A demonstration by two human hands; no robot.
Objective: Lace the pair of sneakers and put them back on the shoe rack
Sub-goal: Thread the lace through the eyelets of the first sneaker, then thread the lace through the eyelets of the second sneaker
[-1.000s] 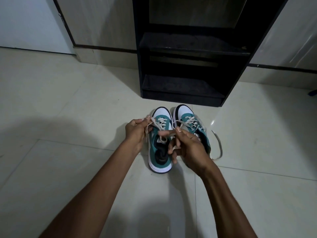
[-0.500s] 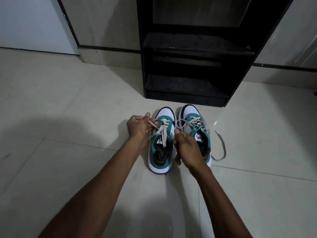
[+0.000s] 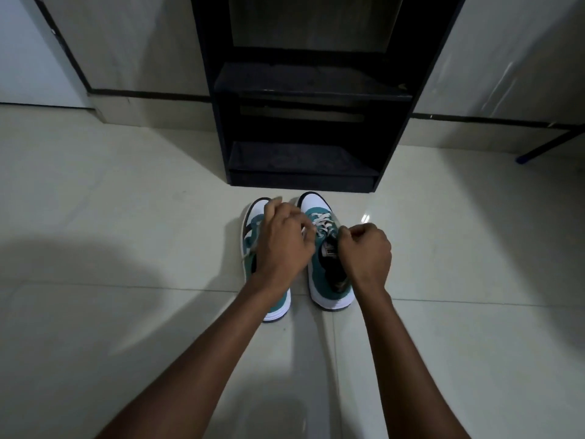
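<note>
Two teal-and-white sneakers stand side by side on the tiled floor, toes toward the black shoe rack (image 3: 304, 90). My left hand (image 3: 285, 239) lies across the left sneaker (image 3: 254, 217) and hides most of it; its fingers pinch a white lace (image 3: 323, 223) at the right sneaker's eyelets. My right hand (image 3: 367, 255) is a closed fist at the right side of the right sneaker (image 3: 319, 274), holding that shoe's other lace end. The rack's shelves hold nothing.
The rack stands against a tiled wall with a dark baseboard strip (image 3: 152, 95). A dark slanted leg with a blue tip (image 3: 538, 150) reaches in at the right edge. A white door (image 3: 28, 58) is at the far left.
Both hands have shifted from the left sneaker's laces to the right sneaker's. The loose lace end that lay on the floor at the right is now up in my right hand.
</note>
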